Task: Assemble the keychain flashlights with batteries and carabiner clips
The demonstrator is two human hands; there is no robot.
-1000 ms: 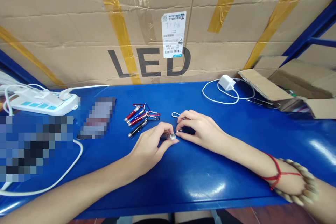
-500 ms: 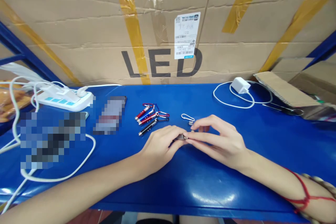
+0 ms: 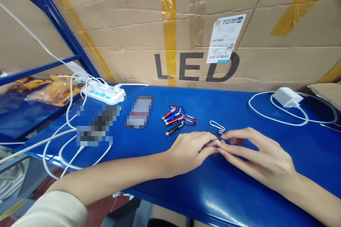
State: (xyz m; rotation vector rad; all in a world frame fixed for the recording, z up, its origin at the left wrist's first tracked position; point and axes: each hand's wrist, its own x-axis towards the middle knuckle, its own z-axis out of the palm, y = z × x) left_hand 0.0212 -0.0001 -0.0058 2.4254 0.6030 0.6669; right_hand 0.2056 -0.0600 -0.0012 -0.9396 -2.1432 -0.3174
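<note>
My left hand (image 3: 193,152) is closed around a small silver keychain flashlight body (image 3: 212,143), which is mostly hidden by the fingers. My right hand (image 3: 262,158) meets it from the right, its lower fingertips pressed together at the body's end and its upper finger raised apart. A tiny brass-coloured bit (image 3: 223,142) shows between the right fingers. Just beyond the fingertips lies a silver carabiner clip (image 3: 217,125) with a small metal piece at its end. To the left, several keychain flashlights, including a black one (image 3: 174,128) and a blue one (image 3: 173,116), lie side by side with clips attached.
A blurred-out phone (image 3: 140,111) lies left of the flashlights, near a white power strip (image 3: 103,94) with tangled cables. A white charger (image 3: 287,97) with a looped cable lies at the right. A large cardboard box (image 3: 128,42) stands behind the blue table (image 3: 170,191).
The view has swung left, so everything appears farther right. Both hands stay together at the silver flashlight body, with little change in their grip.
</note>
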